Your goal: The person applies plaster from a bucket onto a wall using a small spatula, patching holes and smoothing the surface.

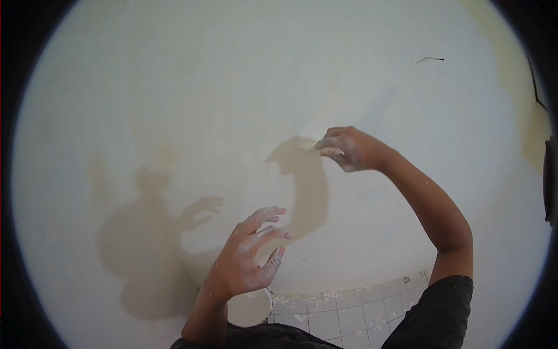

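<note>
A pale painted wall (244, 87) fills most of the view, with shadows of my head and hands on it. My right hand (351, 148) is raised against the wall, fingers pinched on a small pale thing too indistinct to name. My left hand (253, 250) hangs lower, in front of the wall, with curved fingers apart and nothing between them. Both hands have white powdery smears on the fingers.
A round white bucket (249, 308) stands at the foot of the wall, partly behind my left arm. The tiled floor (334, 317) has white flakes along the wall edge. A bent wire (430, 59) sticks out at upper right, and a dark object (547, 180) is at the right rim.
</note>
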A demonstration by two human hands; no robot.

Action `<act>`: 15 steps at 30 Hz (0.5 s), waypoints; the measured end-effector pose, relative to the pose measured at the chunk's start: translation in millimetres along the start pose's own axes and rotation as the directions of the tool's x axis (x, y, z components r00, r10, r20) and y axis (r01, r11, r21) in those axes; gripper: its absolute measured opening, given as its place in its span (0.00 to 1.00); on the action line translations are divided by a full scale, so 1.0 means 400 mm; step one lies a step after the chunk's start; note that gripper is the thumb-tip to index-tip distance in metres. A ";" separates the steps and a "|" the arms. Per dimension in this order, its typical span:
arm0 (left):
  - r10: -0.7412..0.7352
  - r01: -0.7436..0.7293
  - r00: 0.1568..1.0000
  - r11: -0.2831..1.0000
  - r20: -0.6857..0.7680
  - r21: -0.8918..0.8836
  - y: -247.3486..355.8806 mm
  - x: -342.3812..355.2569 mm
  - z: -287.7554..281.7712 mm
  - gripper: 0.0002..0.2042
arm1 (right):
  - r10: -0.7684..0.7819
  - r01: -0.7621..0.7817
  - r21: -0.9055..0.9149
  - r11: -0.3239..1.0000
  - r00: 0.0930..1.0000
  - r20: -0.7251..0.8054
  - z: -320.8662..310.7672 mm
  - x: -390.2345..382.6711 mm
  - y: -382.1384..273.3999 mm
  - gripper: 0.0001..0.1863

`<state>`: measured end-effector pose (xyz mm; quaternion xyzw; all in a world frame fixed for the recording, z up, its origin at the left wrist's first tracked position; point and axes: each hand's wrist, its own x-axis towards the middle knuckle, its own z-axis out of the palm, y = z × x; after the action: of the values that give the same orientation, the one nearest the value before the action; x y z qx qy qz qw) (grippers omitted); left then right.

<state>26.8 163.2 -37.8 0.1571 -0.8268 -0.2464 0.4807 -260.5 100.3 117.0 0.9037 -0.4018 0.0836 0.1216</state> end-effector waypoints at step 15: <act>0.070 -0.078 0.996 0.985 -0.057 -0.154 -0.009 0.000 0.004 0.19 | -0.340 -0.180 -0.589 0.788 0.671 -0.659 -0.478 0.164 0.108 0.07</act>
<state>25.3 160.7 -40.4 0.0944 -0.7977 -0.2882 0.5212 -259.6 81.0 322.8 0.7187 -0.2796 0.3005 0.5613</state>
